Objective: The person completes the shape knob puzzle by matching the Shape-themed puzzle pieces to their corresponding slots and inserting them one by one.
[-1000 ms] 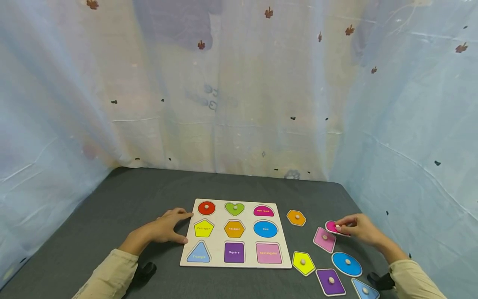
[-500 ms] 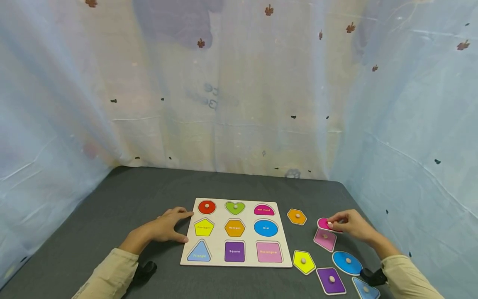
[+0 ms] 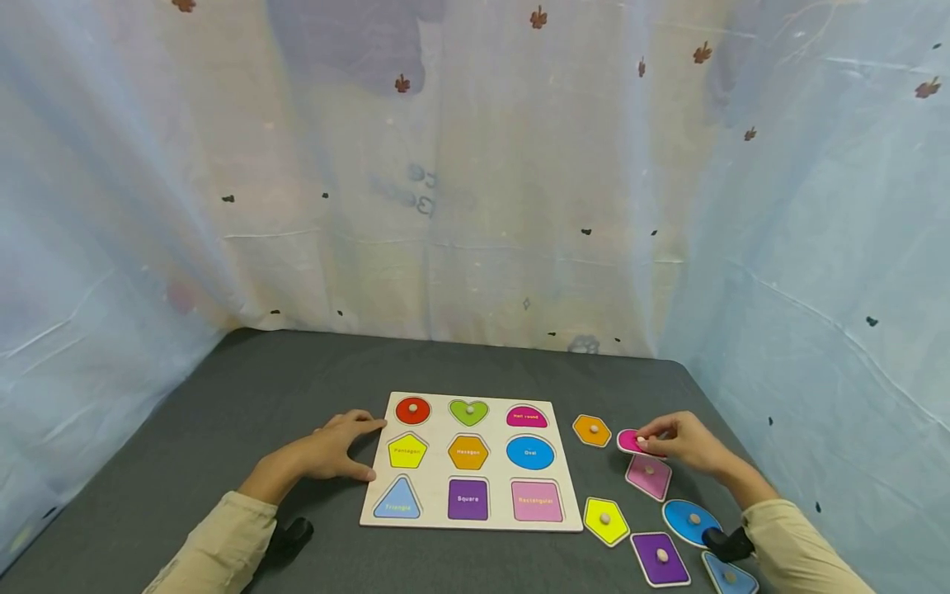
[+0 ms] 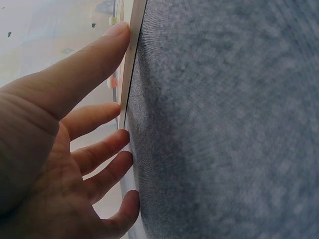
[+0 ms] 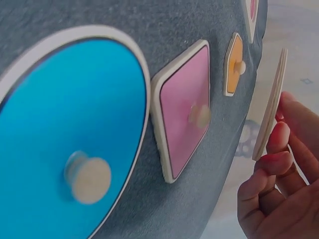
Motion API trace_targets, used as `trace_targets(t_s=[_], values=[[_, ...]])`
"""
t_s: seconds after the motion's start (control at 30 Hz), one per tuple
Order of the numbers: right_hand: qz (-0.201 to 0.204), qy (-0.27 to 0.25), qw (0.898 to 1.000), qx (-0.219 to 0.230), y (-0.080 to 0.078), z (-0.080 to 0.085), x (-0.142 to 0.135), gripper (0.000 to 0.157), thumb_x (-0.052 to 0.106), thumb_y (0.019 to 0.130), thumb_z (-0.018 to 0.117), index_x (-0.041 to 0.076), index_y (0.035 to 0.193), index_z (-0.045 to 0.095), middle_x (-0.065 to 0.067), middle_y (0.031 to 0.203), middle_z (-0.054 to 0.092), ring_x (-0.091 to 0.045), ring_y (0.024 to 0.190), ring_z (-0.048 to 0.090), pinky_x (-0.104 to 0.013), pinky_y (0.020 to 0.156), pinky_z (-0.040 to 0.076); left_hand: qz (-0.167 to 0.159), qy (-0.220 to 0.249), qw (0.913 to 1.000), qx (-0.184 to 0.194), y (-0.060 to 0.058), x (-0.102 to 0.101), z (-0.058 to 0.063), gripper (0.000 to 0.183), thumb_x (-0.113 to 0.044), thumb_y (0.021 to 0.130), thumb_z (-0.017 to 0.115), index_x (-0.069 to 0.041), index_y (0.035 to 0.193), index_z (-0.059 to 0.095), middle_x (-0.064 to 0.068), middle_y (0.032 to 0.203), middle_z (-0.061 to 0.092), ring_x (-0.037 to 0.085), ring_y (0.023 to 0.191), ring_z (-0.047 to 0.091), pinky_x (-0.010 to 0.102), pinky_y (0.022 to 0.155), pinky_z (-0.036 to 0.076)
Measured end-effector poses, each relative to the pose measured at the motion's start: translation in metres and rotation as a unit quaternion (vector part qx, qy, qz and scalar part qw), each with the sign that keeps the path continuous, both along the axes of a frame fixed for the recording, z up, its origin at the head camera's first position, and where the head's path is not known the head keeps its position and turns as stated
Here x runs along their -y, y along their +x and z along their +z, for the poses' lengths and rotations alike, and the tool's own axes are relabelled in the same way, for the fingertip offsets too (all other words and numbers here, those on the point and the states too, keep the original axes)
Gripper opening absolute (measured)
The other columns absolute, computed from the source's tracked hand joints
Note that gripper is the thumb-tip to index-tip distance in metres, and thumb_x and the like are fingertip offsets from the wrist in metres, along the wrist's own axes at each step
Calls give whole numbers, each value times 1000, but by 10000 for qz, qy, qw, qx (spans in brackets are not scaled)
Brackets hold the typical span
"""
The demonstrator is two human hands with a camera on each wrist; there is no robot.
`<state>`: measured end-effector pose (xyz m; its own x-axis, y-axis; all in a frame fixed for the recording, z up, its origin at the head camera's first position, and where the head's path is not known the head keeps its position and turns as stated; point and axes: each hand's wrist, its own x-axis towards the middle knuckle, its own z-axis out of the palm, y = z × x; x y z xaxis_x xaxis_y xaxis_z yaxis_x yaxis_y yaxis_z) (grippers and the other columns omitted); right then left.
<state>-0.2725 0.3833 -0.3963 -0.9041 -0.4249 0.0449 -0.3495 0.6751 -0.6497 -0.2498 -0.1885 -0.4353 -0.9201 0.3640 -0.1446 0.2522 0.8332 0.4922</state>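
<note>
Magenta half-round piece (image 3: 633,441) is the thing on the move: against the puzzle board (image 3: 471,464), which we take as our landmark, it has drifted leftward over the last second, from beyond the pink rectangle piece (image 3: 648,476) to a spot just right of the orange hexagon piece (image 3: 591,430), nearer the board's right edge. We judge that it is being carried toward the board's magenta half-round recess (image 3: 526,417), at the top right corner, with the gap not yet closed. Our right hand (image 3: 679,441) pinches the piece by its knob, fingers curled round it; in the right wrist view the piece (image 5: 271,104) hangs edge-on, lifted clear of the grey cloth. Our left hand (image 3: 334,450) has not shifted: it rests open against the board's left edge, fingers (image 4: 99,50) straight along the wood.
</note>
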Motion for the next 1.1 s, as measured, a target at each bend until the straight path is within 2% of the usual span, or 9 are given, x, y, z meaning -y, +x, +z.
trace_targets(t_s=[0.17,0.37,0.63,0.8,1.1], values=[[25,-63,10000,7,-4,-1,7,21,11,95,70,-5,109,75,-11,91,72,-19,65,61,-23,63,55,-9,29,10000,16,0,0,0,89,-40,76,88,-13,151,48,19,150,43,45,138,39,82,105,24],[101,-24,9999,-114,-8,-2,16,22,12,95,70,-5,107,75,-12,89,72,-17,63,60,-22,61,53,-26,84,9999,100,1,0,1,90,-40,77,88,-13,152,47,19,151,42,44,139,38,81,105,24],[87,13,9997,-214,-14,-3,30,22,14,95,71,-4,106,76,-11,89,71,-5,62,54,-19,58,48,-5,47,10000,-7,2,-1,1,88,-39,76,88,-13,151,48,19,150,44,44,138,39,81,105,25],[156,-88,9997,-162,-17,-5,39,22,12,95,70,-5,108,75,-12,90,71,-3,62,50,-19,57,43,11,34,10000,-36,2,-1,1,88,-38,76,88,-13,151,48,19,150,44,44,137,39,81,105,25],[203,-199,9995,-128,-21,-5,52,21,10,95,70,-6,108,75,-16,91,71,-4,63,52,-21,60,49,6,25,10000,-33,1,0,-1,88,-39,76,88,-14,151,48,18,150,44,43,137,39,80,106,26]])
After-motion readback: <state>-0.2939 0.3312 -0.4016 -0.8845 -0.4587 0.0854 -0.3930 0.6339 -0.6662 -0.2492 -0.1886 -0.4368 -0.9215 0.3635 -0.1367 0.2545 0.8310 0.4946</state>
